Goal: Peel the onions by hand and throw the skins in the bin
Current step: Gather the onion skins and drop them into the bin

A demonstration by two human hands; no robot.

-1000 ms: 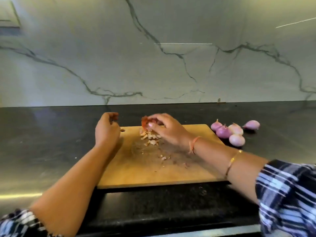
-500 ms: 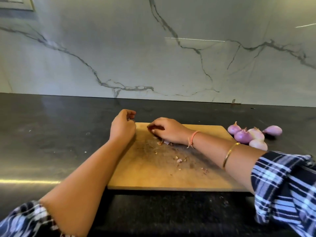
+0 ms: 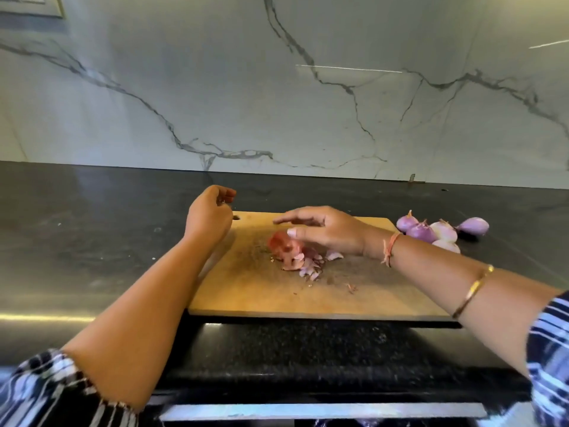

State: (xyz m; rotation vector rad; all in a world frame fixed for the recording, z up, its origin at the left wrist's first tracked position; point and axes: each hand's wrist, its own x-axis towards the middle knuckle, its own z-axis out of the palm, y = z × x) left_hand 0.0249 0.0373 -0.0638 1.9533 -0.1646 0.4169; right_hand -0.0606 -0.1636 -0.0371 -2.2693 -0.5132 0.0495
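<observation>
Right hand: half a second back it was cupped down over the scraps, raking them in. Now it has lifted and spread, fingers straight and apart, gripping nothing. The thumb tip hangs just over the top of the heap; I cannot tell whether it touches.

Heap of reddish-pink papery onion skins: a second ago these were a loose scatter with one piece pinched above them. They now sit drawn together in one clump near the middle of the flat rectangular wooden cutting board. A few crumbs lie loose just to the right of the clump.

Left hand: at the board's far left corner, about where it was, fingers curled in toward the palm. Whether something is held inside the curl I cannot tell.

Cluster of pale purple peeled onions: off the board to the right, on the glossy black stone counter, touching one another, well apart from both hands.

Reading: peeling looks finished and the skins are gathered, so what remains is scooping up the clump and binning it. No bin in view. The flakes are light and likely to shed in the carry.
</observation>
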